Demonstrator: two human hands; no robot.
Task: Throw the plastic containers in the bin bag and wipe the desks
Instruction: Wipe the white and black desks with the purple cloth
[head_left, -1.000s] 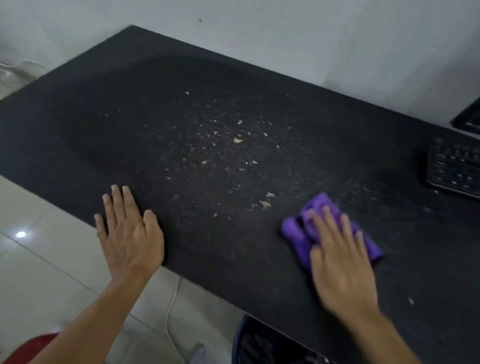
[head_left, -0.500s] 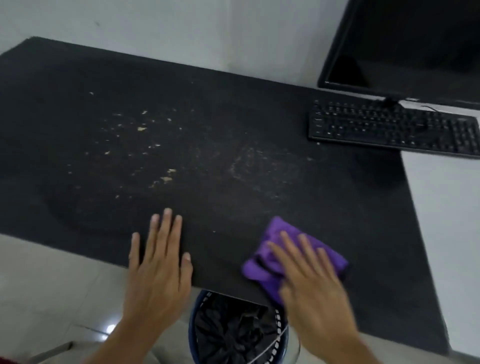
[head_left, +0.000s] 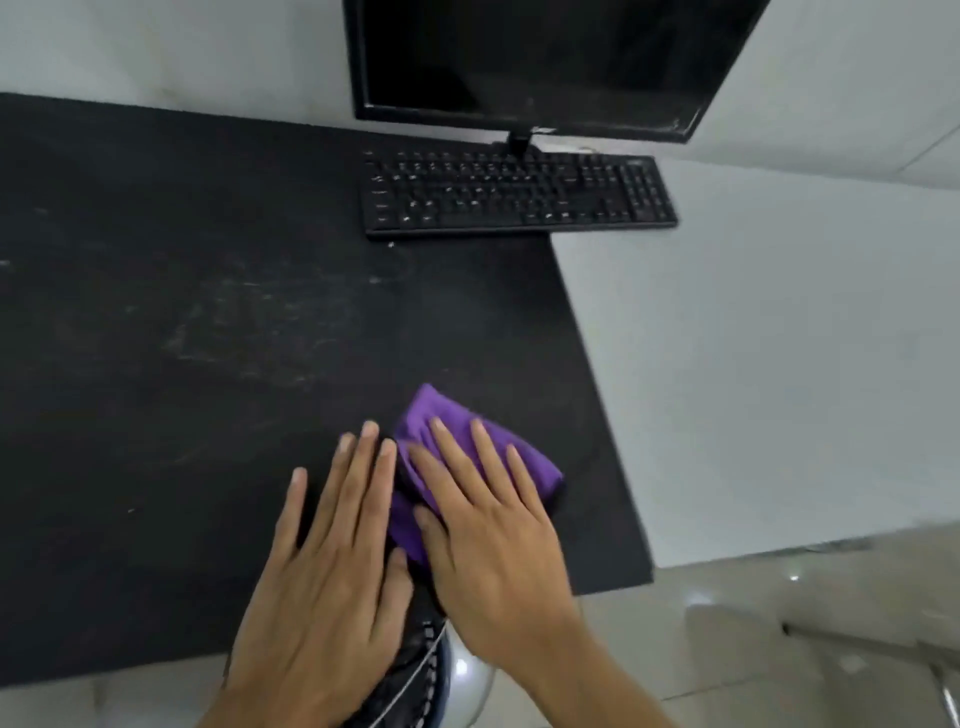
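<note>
A purple cloth (head_left: 441, 421) lies folded on the black mat (head_left: 208, 312) that covers the desk, near its front right corner. My right hand (head_left: 493, 540) presses flat on the cloth with fingers spread. My left hand (head_left: 332, 571) rests flat on the mat right beside it, its fingertips touching the cloth's left edge. Faint dusty smears mark the mat to the left. Below the desk edge, between my wrists, shows the bin with its black bag (head_left: 410, 670). No plastic containers are in view.
A black keyboard (head_left: 514, 195) sits at the back, half on the mat and half on the white desk (head_left: 753, 364). A dark monitor (head_left: 530, 57) stands behind it against the wall. Tiled floor (head_left: 727, 649) lies at the lower right.
The view swung right along the desk, and the crumbs went out of sight. My right hand slid the cloth toward the front right corner. My left hand moved right until it touches the cloth.
</note>
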